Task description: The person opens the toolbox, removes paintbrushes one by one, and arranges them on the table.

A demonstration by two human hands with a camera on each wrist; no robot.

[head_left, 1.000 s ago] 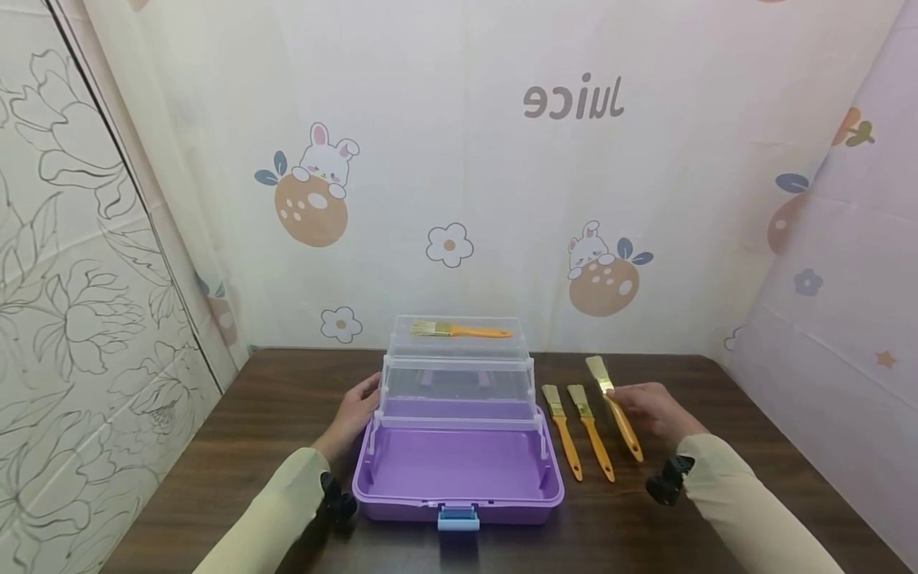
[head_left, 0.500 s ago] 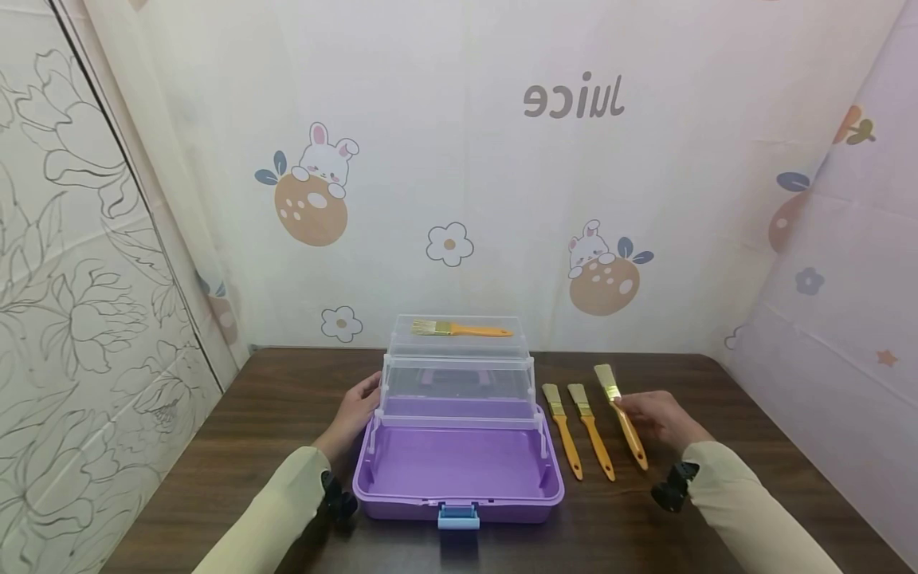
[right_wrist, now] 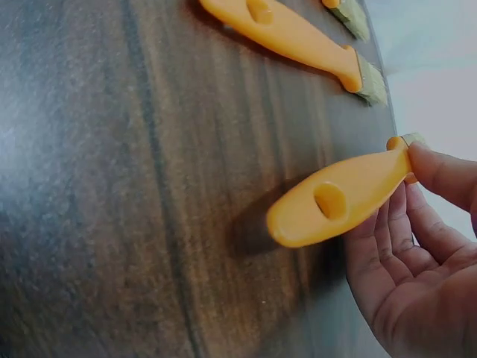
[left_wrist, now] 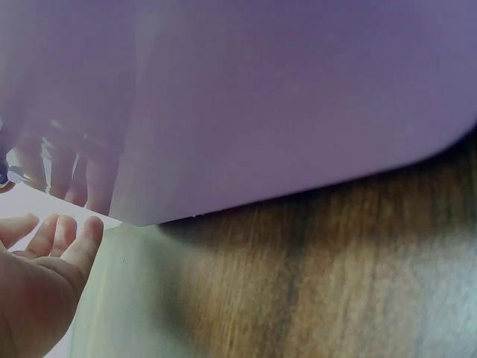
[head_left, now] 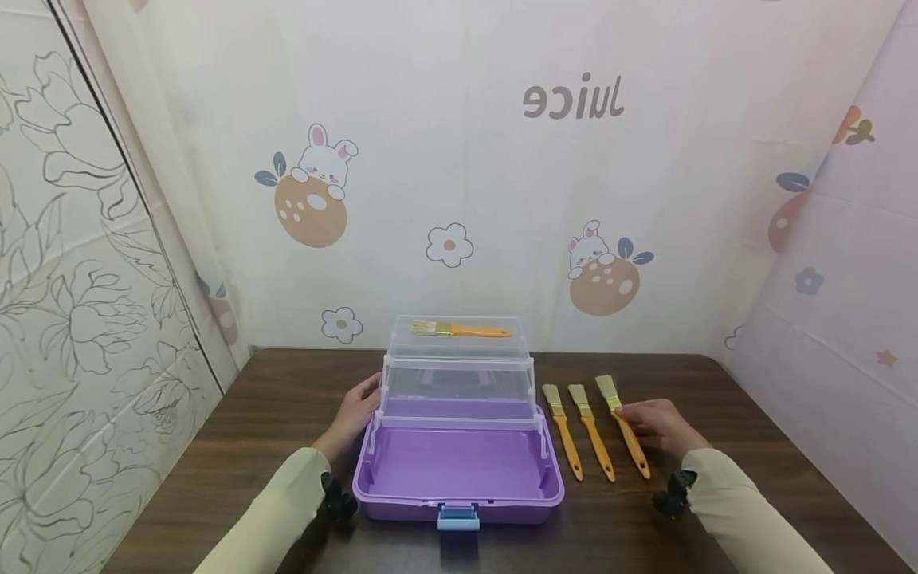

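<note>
My right hand (head_left: 663, 426) pinches a flat paintbrush (head_left: 631, 446) between thumb and fingers near its metal collar. Its orange handle (right_wrist: 365, 183) points towards me, and the right wrist view shows a shadow under the handle end. Left of it, two similar paintbrushes, one inner (head_left: 597, 446) and one outer (head_left: 568, 446), lie side by side on the table. A purple box (head_left: 459, 466) stands opened, its clear tiered trays (head_left: 459, 375) fanned up at the back. My left hand (head_left: 355, 414) is at the box's left rear side, fingers fairly straight; actual contact is unclear.
Another orange-handled paintbrush (head_left: 480, 331) lies crosswise in the top clear tray. A light blue latch (head_left: 459, 518) hangs at the box's front. The dark wooden table (head_left: 280, 399) ends at a patterned curtain (head_left: 459, 159) behind.
My right hand has drawn the paintbrush towards me and slightly right, bringing it nearly level with the other two. My left hand and the box have stayed put.
</note>
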